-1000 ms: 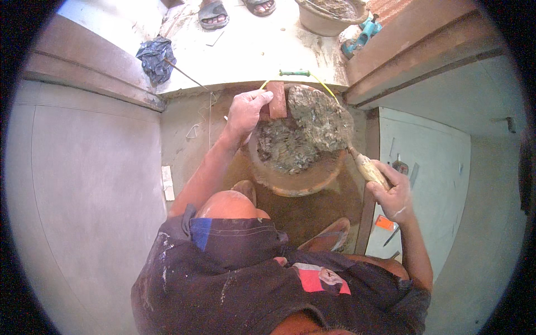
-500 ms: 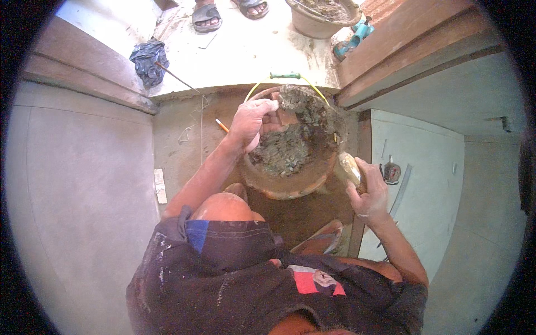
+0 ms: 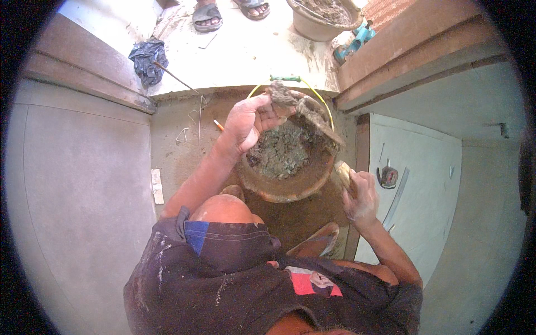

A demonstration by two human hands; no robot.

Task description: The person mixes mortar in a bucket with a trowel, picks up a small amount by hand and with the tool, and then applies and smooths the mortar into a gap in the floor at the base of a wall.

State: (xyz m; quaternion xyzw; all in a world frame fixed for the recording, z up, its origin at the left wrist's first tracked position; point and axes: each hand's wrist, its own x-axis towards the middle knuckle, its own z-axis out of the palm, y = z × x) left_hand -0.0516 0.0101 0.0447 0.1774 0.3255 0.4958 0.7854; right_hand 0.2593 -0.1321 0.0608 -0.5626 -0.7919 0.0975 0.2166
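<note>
My left hand (image 3: pixel 257 117) holds a reddish flat piece, probably tile, now largely hidden under a grey lump of mortar (image 3: pixel 282 94) at the bucket's far side. My right hand (image 3: pixel 360 198) grips the pale handle of a trowel (image 3: pixel 343 173); its mortar-coated blade is tipped steeply over the bucket (image 3: pixel 287 190), against that piece. Wet grey mortar (image 3: pixel 282 151) lies inside the bucket, whose yellow wire handle with a green grip (image 3: pixel 285 79) stands up behind it. An orange-and-white stick (image 3: pixel 219 125) lies beside the bucket's left.
Across the raised sill (image 3: pixel 234 61) are another person's sandalled feet (image 3: pixel 206 18), a second bucket (image 3: pixel 315 25), teal tools (image 3: pixel 357 39) and a dark plastic bag (image 3: pixel 148 61). Wooden frames (image 3: pixel 413 44) flank me. A tape measure (image 3: pixel 388 176) and metal straightedge (image 3: pixel 397 198) lie at right.
The trowel blade has turned from flat to steeply tipped, and mortar now covers the reddish piece in my left hand. My right hand has moved a little leftward and down.
</note>
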